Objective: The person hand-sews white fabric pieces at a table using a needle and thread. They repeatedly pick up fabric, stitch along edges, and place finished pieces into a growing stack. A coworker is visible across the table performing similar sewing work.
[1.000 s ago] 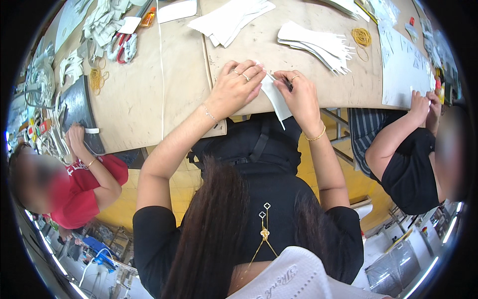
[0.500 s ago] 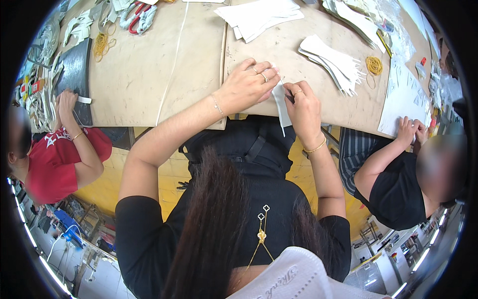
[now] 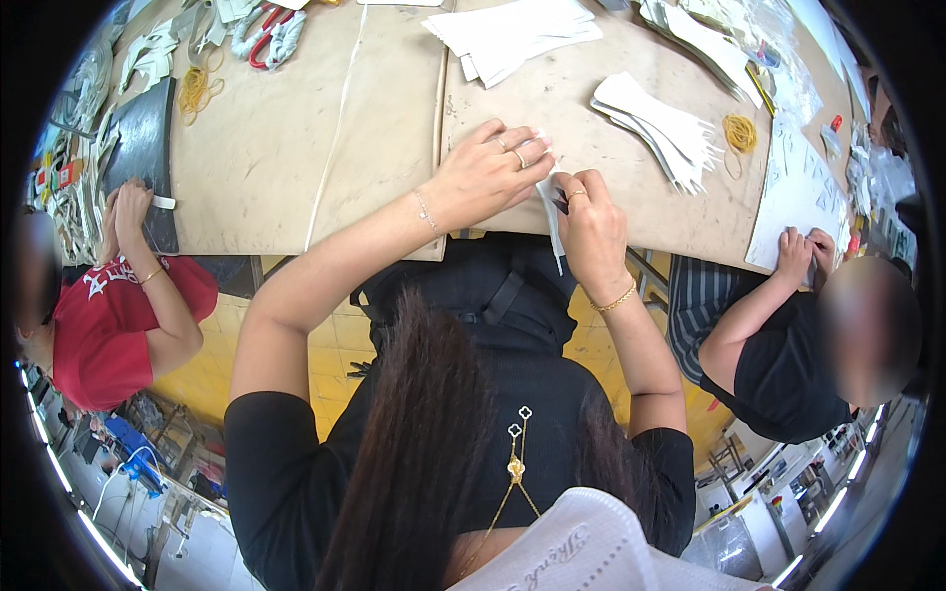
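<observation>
My left hand grips a narrow white cut piece near the table's front edge, its fingers curled over the upper end. The piece's pointed lower end hangs past the edge, over my lap. Close against the piece's right side, my right hand is closed on a small dark tool. Most of that tool is hidden by my fingers, so its kind cannot be made out. To the right of my hands lies a fanned stack of white pieces with fringed ends.
Another stack of white pieces lies at the back. Yellow rubber bands rest at the right, red-handled scissors at the back left. A white cord crosses the table. Co-workers sit left, in a red shirt, and right, in black.
My right hand has shifted slightly up and left along the white piece, its wrist turned a little. My left hand stays nearly in place, still holding the piece.
</observation>
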{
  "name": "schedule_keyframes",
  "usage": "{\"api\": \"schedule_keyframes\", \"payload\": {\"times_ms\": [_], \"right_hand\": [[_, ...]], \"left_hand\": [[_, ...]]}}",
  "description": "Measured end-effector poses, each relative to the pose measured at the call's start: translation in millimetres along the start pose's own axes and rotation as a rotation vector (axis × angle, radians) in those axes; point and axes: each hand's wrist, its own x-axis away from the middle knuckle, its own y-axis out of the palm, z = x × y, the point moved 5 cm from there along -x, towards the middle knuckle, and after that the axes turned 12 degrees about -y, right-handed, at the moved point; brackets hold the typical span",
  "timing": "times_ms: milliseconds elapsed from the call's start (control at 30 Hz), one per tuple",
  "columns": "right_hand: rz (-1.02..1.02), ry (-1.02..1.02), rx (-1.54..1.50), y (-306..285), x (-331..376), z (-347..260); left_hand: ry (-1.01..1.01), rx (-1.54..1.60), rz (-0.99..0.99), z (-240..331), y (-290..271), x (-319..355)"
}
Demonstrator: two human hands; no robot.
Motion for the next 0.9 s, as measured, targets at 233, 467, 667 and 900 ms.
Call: {"api": "schedule_keyframes", "payload": {"times_ms": [233,467,667,900], "right_hand": [[0.007,0.068,-0.055,3,5,3],[-0.1,0.074,0.068,-24,28,10],[-0.005,0.144,-0.239,-38,29,27],[-0.044,-0.267,-0.108,-32,-3,47]], "left_hand": [[-0.001,-0.034,-0.012,1,-1,0],[0.008,-0.068,-0.04,4,-3,1],[0.0,-0.07,-0.043,5,-2,2],[-0.029,-0.039,-0.054,7,-3,7]]}}
